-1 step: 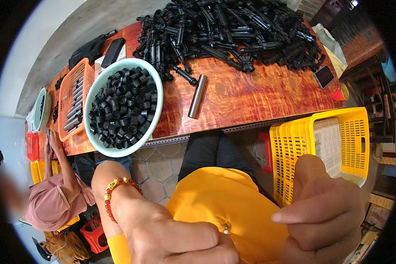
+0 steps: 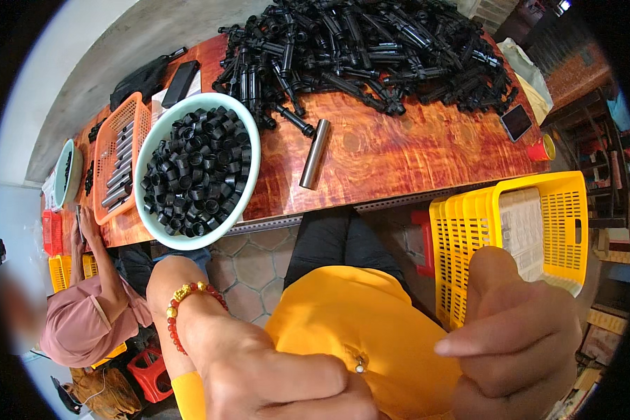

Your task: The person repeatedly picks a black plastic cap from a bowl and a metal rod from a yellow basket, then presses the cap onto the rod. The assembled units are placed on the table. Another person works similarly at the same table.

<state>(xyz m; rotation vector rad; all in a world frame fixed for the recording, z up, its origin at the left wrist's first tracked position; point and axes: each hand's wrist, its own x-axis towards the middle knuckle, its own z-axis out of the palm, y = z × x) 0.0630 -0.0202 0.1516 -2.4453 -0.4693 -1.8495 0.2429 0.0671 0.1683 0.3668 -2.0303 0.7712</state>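
Note:
My left hand (image 2: 280, 385) is low in the head view, close to the camera, fingers curled, with a red and gold bead bracelet (image 2: 189, 308) on the wrist. A tiny silver bit (image 2: 359, 364) shows at its fingertips; I cannot tell if it is held. My right hand (image 2: 518, 343) is curled into a loose fist, thumb laid across, with nothing visible in it. Both hands hover over my yellow shirt (image 2: 357, 315), well short of the wooden table (image 2: 399, 154). A pale green bowl (image 2: 252, 175) full of black rings sits at the near table edge, with a metal cylinder (image 2: 315, 154) lying beside it.
A big pile of black plastic parts (image 2: 371, 49) covers the far table. An orange basket (image 2: 108, 161) of metal cylinders and a second bowl (image 2: 66, 171) lie left. A yellow basket (image 2: 511, 231) stands to my right. A person in pink (image 2: 84, 315) sits at left. A phone (image 2: 516, 122) and a red cup (image 2: 542, 148) sit at the table's right end.

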